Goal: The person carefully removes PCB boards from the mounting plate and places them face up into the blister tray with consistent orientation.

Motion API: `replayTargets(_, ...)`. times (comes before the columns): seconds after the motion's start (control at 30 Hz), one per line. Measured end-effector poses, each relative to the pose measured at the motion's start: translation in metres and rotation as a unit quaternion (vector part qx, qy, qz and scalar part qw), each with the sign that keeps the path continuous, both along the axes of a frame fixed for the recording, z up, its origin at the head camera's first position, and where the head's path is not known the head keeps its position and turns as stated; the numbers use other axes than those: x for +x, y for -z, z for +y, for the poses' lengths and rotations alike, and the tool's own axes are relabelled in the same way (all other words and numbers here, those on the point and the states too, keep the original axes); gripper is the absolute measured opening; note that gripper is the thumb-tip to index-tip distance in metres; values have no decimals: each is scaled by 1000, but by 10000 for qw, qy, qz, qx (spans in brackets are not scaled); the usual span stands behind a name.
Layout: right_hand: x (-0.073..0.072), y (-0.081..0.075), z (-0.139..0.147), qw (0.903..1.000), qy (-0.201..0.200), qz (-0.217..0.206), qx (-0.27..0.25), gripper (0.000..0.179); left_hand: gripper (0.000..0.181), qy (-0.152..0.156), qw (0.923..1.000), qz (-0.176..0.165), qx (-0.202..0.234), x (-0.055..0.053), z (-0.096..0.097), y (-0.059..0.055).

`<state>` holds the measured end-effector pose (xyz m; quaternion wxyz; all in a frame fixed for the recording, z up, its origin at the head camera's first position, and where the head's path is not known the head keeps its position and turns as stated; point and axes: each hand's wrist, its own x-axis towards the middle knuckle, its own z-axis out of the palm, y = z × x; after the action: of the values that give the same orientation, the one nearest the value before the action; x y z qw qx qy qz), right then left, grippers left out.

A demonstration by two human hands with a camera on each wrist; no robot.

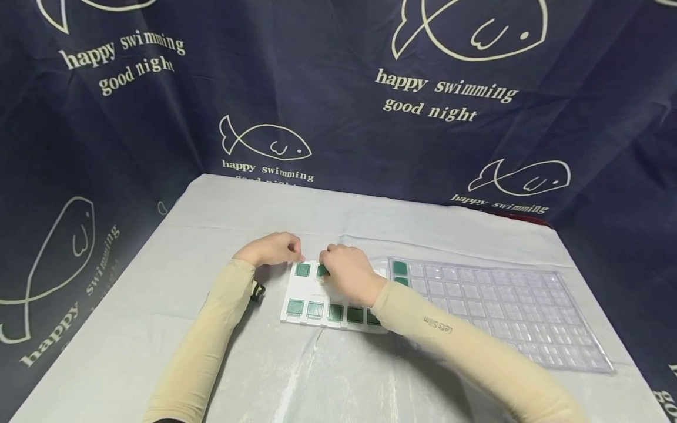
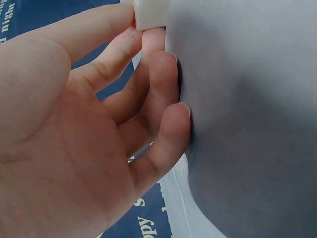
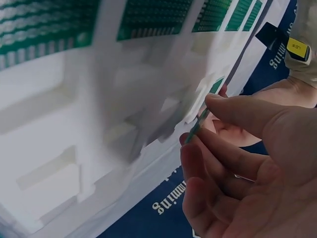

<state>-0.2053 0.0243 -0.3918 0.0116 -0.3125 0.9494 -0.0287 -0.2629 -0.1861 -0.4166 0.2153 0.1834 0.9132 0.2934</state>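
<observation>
A white slotted holder (image 1: 309, 289) lies on the table, with a row of green circuit boards (image 1: 335, 312) along its near side and one green board (image 1: 302, 269) in its far left slot. At the far left corner, my left hand (image 1: 272, 248) pinches the holder's edge (image 2: 151, 15) between thumb and fingers; its other fingers curl down near the tabletop. My right hand (image 1: 349, 273) pinches a small green circuit board (image 3: 198, 125) by its edges, tilted, over the far row next to the filled slot. In the head view that hand hides part of the holder.
To the right stands a clear plastic compartment tray (image 1: 492, 291), with green boards (image 1: 399, 268) in its leftmost column. The right forearm (image 1: 449, 329) crosses over its near left part. A pale cloth (image 1: 254, 376) covers the table, and a dark blue printed curtain (image 1: 338, 88) hangs around it.
</observation>
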Motion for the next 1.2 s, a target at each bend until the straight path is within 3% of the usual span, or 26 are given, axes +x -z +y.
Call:
replayTargets(0.3, 8, -6, 17, 9995, 92, -151, -266, 24, 16, 6, 10000, 22, -36, 0, 1, 0)
replayTargets(0.57, 20, -5, 41, 9993, 132, 21, -341, 28, 16, 7, 10000, -5, -38, 0, 1, -1)
replayTargets(0.7, 27, -6, 54, 9989, 272, 103, -373, 29, 16, -15, 10000, -52, -33, 0, 1, -1)
replayTargets(1.03, 42, -8, 88, 9961, 716, -174, -495, 30, 17, 13, 10000, 12, -94, 1, 1, 0)
replayTargets(1.2, 50, -7, 105, 9957, 731, -27, -561, 30, 21, -5, 10000, -43, -60, 1, 1, 2)
